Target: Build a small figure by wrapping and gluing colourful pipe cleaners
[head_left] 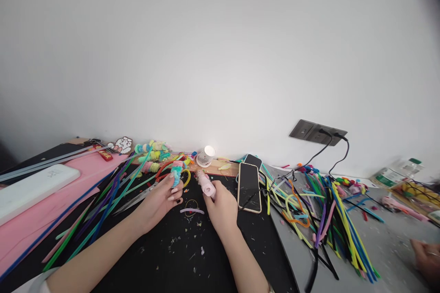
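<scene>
My left hand (165, 199) pinches a fuzzy coil of pink and teal pipe cleaner (176, 174) upright between thumb and fingers. My right hand (221, 206) is wrapped round a pale pink glue gun (207, 187), its round back end facing me and its nose toward the wall. Below and between the hands lie a short lilac pipe cleaner (191, 211) and a thin ring. Scissors (135, 200) lie partly hidden behind my left hand. More fuzzy coils (151, 155) stand behind it. Just beyond the glue gun is a white paper cup (206, 155).
A phone (249, 187) lies right of my right hand, near many loose pipe cleaners (338, 229). Left are a white box (41, 192) and pink sheets (82, 192). Cords run to a wall socket (318, 132). Another person's hand (426, 256) shows at far right, near a bottle (395, 174).
</scene>
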Tool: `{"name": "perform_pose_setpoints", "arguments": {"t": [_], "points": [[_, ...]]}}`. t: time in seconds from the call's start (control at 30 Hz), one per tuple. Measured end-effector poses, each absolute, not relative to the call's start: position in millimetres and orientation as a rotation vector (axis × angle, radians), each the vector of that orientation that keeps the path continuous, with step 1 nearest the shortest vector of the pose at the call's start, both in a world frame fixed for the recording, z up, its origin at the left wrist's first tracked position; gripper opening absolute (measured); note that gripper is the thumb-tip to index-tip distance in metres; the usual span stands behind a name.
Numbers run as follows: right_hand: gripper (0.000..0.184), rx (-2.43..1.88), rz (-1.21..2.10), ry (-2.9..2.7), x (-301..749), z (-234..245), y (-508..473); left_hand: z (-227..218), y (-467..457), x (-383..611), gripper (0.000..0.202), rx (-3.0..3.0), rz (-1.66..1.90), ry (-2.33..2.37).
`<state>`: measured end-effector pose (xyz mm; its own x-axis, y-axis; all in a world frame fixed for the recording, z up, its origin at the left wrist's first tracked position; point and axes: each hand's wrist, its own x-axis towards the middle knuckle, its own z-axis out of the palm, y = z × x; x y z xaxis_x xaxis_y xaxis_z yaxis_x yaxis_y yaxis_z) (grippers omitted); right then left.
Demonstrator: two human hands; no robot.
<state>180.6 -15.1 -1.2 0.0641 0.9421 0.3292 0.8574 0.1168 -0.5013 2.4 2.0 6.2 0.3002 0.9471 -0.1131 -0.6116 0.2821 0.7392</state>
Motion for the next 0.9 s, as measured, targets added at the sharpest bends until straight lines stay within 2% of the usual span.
{"name": "perform_pose_setpoints", "arguments": {"t": [0.17, 0.3, 0.43, 0.6, 0.77, 0.9], "points": [[0.040, -1.889, 0.038, -1.841, 178, -3, -17, 2, 1, 5, 0.023, 0.776, 1.235, 0.777], [0.049, -1.721, -0.005, -1.860, 175, 4, -23, 1, 1, 6, 0.026, 0.869, 1.289, 0.832], [0.040, -1.351, 0.115, -1.922, 175, 11, -28, 2, 1, 7, 0.028, 0.904, 1.303, 0.821], [0.008, -1.160, 0.188, -1.908, 172, 6, -29, -5, 1, 8, 0.036, 0.991, 1.213, 0.772], [0.020, -1.133, 0.188, -1.856, 169, 2, -28, -6, -2, 10, 0.039, 1.077, 1.132, 0.796], [0.026, -1.127, 0.400, -1.782, 166, 5, -28, -3, -6, 11, 0.028, 1.023, 1.083, 0.755]]}}
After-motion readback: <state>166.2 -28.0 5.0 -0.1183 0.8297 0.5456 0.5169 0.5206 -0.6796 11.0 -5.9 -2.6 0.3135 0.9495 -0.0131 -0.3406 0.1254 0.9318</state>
